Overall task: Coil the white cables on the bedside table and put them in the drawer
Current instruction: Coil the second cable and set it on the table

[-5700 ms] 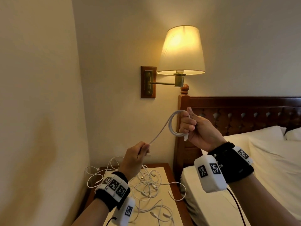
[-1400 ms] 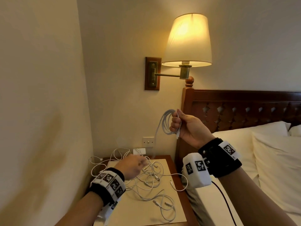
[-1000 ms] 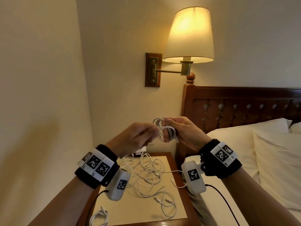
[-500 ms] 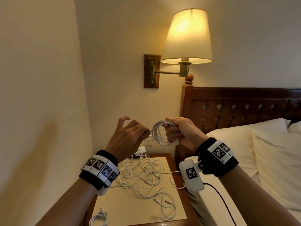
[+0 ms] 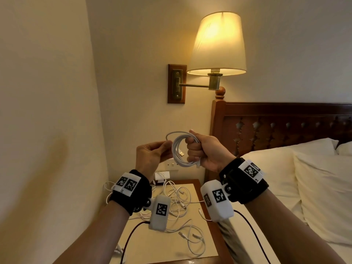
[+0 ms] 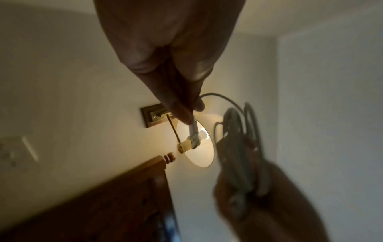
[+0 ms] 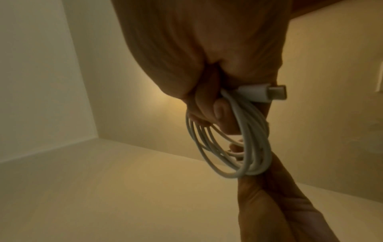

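The left hand (image 5: 152, 159) was up in the air, to the left of the coil (image 5: 180, 149). Its thumb and finger tips were pinched on the loose end of the white cable, just behind the plug (image 6: 193, 139). From there a short loose piece of cable went up and over to the coil.

The coil was a bunch of round white loops, high above the desk (image 5: 192, 248). It looked light, thin and bendy. I think it would spring open if nobody held it tight. It also looked smooth, so it could slip. The best place to hold it seemed to be where all the loops meet.

The right hand (image 5: 205, 149) was on the right side of the coil. Its fingers were curled tight round the loops, like a fist. The other plug (image 7: 267, 93) stuck out from under that hand.

Below the coil, more white cables (image 5: 182, 206) lay in a messy tangle on the desk. They were not coiled yet. I could not see the drawer.

Right of the coil were the bed (image 5: 266, 168) and the lit lamp (image 5: 217, 42).
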Action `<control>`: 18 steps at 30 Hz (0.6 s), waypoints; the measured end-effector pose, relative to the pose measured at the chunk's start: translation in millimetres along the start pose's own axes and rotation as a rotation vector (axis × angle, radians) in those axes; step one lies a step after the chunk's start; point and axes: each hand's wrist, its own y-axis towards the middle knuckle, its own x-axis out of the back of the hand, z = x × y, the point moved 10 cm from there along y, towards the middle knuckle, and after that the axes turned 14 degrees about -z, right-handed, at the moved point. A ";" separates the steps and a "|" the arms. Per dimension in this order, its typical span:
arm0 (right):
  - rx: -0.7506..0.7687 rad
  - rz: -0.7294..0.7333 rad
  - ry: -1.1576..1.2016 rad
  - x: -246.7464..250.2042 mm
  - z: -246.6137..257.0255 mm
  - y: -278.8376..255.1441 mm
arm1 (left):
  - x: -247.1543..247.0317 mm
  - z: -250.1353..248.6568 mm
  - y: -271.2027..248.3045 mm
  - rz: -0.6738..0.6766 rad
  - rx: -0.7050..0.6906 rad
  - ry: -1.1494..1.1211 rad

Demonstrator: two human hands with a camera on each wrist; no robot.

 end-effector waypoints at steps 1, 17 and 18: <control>0.002 -0.005 -0.008 0.2 -0.8 0.3 | -5.6 5.2 -3.1 0.039 0.079 -0.043; 0.178 -0.218 -0.223 14.8 12.3 4.8 | -42.8 0.9 -53.7 0.356 0.132 0.326; 0.183 -0.234 -0.246 16.1 12.3 4.6 | -44.1 -2.7 -55.0 0.369 0.075 0.370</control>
